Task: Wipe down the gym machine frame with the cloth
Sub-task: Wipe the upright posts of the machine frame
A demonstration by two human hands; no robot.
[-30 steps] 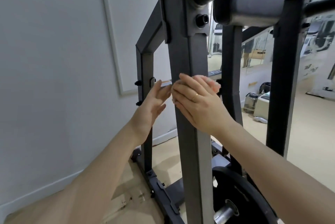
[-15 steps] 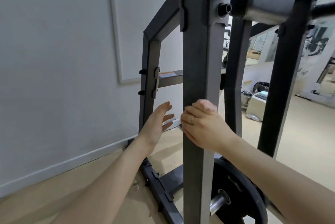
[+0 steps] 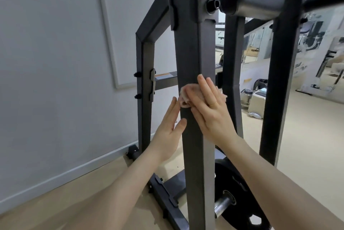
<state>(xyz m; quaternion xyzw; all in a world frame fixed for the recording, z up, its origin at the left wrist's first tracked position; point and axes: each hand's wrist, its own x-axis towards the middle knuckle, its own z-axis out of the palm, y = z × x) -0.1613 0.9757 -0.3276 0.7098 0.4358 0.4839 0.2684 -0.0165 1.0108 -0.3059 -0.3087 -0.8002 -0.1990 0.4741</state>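
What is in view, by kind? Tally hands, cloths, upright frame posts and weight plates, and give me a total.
Hands: 2 (left hand, right hand)
Pink cloth: 1
Upright frame posts: 4 ()
Weight plate: 1
Total: 8

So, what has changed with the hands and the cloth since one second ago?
The right hand went from fingers curled at the post to fingers straight, pressing the pink cloth flat on its front. The left hand moved in and touches the post's left side. The post and the weight plate stayed put.
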